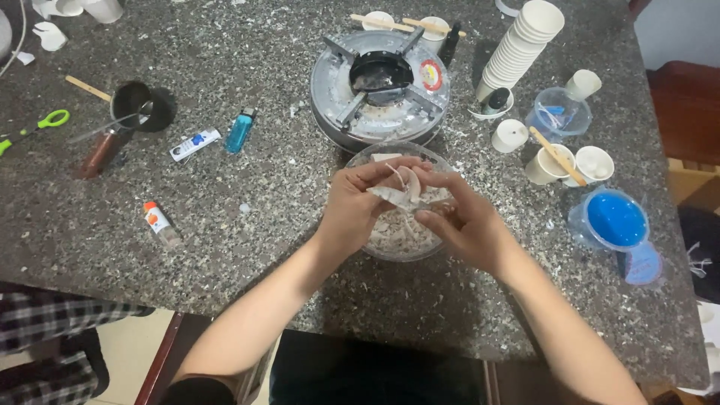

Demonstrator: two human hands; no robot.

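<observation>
Single head-worn view, looking steeply down from the near edge of the speckled stone table (225, 247), facing its far edge. Close range; both forearms enter from the bottom.

left hand (352, 210) + right hand (465, 221): gripping white wax piece (401, 193) | position: above glass bowl (397, 251) | behind: burner (380, 90)

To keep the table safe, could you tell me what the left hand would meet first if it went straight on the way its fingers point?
The left hand points up and right, so it would likely meet the right hand's fingers first; depth is unclear.
</observation>
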